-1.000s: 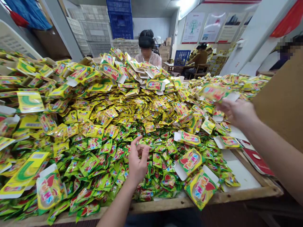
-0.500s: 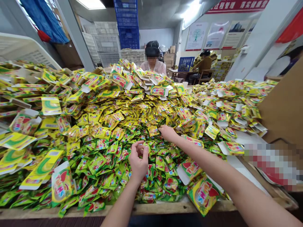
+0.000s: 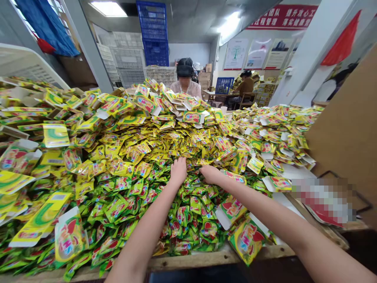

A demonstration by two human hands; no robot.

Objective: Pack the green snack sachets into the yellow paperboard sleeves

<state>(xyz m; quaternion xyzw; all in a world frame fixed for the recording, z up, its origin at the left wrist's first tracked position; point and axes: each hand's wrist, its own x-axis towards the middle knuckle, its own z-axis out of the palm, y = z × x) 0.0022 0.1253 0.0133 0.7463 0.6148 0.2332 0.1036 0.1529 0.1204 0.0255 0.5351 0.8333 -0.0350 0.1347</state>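
My left hand (image 3: 178,173) reaches into the middle of the heap, where yellow sachets (image 3: 165,147) meet green sachets (image 3: 138,188). Its fingers bend down among the sachets, and their tips are hidden. Just to its right, my right hand (image 3: 210,174) rests low on the pile with its fingers curled together. What either hand pinches is out of sight. A flattened yellow box (image 3: 234,176) printed with fruit lies by my right wrist. Below my right forearm are two more printed boxes, one with a white flap (image 3: 231,210) and one at the table edge (image 3: 246,241).
Open yellow cartons (image 3: 141,102) are heaped behind and on both sides. A wooden rail (image 3: 206,258) edges the table in front. At the right stands a brown cardboard panel (image 3: 344,137). A person (image 3: 185,84) sits across the heap; another (image 3: 246,86) sits farther back.
My left hand has moved forward from above the green sachets down into the pile. My right hand has dropped slightly nearer to me. The camera view has shifted a little to the right.
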